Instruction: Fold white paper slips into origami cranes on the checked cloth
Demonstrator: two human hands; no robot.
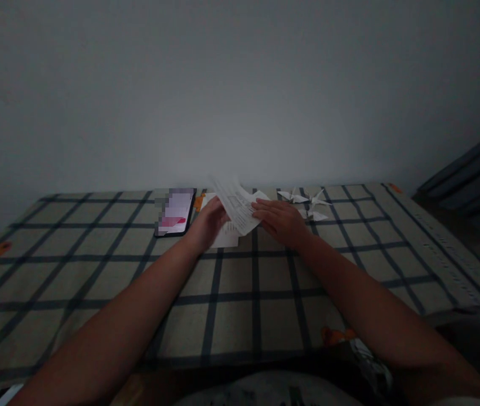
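Note:
A sheet of printed paper (pixel 240 210) is held up at a tilt between my two hands, its upper part smeared by motion. My left hand (pixel 209 224) grips the left side, fingers curled behind the sheet. On the right side, my right hand (pixel 281 220) has its fingers closed over the paper's edge, the thumb hidden. Under them lies more white paper (pixel 226 239) on the checked cloth. Just right of my right hand sit several folded paper cranes (pixel 293 197), one partly covered by that hand.
A phone (pixel 177 212) with a lit screen, partly pixelated, lies left of my left hand. The checked cloth (pixel 257 316) covers the table, which meets a plain wall (pixel 240 96) at the back. A dark slatted object (pixel 472 160) stands at far right.

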